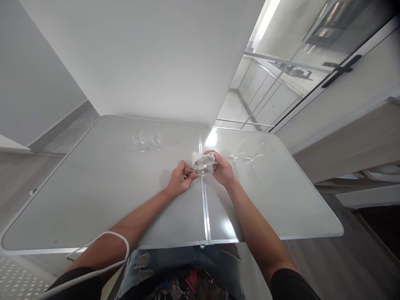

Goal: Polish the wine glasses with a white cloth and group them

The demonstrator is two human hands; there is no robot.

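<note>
Above the table's centre seam, both my hands are at a clear glass (204,170) tilted on its side. My left hand (181,178) pinches its narrow end, which looks like a stem. My right hand (222,168) is closed around the bowl with a white cloth (198,158) bunched at the rim. Its fingertips are partly hidden behind the cloth and glass.
Two clear glasses (143,143) stand on the folding table (93,187) at the back left. More clear glassware (250,155) is at the back right. A white wall (150,62) rises behind the table, and a white cable (117,234) crosses my left forearm.
</note>
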